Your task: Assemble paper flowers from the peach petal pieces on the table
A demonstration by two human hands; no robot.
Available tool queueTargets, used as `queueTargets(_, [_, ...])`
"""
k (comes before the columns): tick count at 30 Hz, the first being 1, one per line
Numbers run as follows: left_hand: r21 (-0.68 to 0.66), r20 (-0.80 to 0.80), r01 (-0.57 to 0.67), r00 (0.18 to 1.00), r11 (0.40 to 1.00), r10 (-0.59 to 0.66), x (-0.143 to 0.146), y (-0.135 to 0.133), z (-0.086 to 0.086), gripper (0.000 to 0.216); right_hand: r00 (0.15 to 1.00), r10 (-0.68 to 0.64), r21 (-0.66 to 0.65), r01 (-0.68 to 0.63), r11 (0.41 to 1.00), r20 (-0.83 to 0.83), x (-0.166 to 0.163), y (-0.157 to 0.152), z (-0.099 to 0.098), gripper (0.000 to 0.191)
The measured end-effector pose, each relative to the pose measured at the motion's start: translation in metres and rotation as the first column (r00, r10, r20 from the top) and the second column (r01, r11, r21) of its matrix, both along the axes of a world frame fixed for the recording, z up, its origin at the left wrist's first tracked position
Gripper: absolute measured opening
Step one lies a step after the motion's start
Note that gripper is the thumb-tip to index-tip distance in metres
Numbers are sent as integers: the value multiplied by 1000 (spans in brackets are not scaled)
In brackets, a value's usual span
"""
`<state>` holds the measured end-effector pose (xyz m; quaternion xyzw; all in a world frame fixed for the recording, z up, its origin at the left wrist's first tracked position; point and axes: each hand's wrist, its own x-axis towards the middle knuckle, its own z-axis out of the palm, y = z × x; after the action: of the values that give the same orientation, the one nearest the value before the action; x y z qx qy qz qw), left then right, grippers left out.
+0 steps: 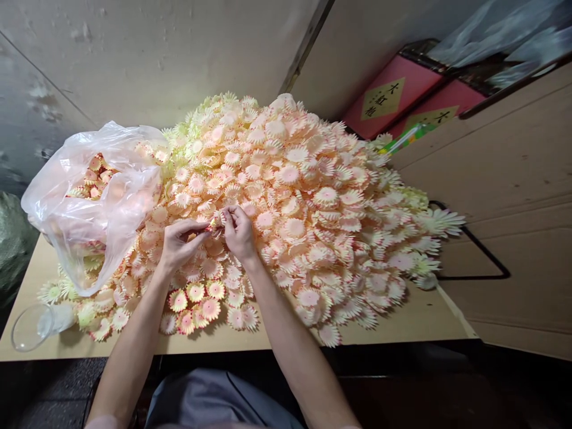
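Note:
Between my two hands is a small yellow-and-red artificial flower piece [214, 223], partly hidden by the fingers. My left hand [181, 241] pinches it from the left with thumb and forefinger. From the right, my right hand [240, 232] closes its fingertips at the same piece. Both hands are over a big heap of pale pink and cream flower pieces [295, 173] with toothed, red-tipped petals. Nearer to me, below the hands, several brighter yellow flower pieces with red tips [195, 292] lie close together on the table.
An open translucent plastic bag [129, 208] with more flower pieces stands at the left. A clear cup [33, 328] lies on its side at the table's [227, 342] front left. Red boxes [397, 89] and a cardboard panel [504, 196] border the right; a wall [147, 53] stands behind.

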<state>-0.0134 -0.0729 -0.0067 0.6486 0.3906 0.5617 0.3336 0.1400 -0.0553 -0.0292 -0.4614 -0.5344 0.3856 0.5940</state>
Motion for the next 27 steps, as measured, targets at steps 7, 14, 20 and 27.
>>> queueTargets(7, [74, 43, 54, 997, 996, -57, 0, -2, 2, 12, 979, -67, -190, 30, 981, -191, 3, 12, -8, 36])
queueTargets(14, [-185, 131, -63, 987, 981, 88, -3, -2, -3, 30, 949, 36, -184, -98, 978, -313, 8, 6, 12, 42])
queueTargets(20, [-236, 196, 7, 980, 972, 41, -2, 0, -2, 34, 977, 167, -27, -172, 985, -136, 7, -2, 12, 45])
queueTargets(27, [-238, 169, 69, 985, 969, -29, -5, -2, 3, 25, 939, 193, -25, -209, 978, -285, 2, -1, 9, 44])
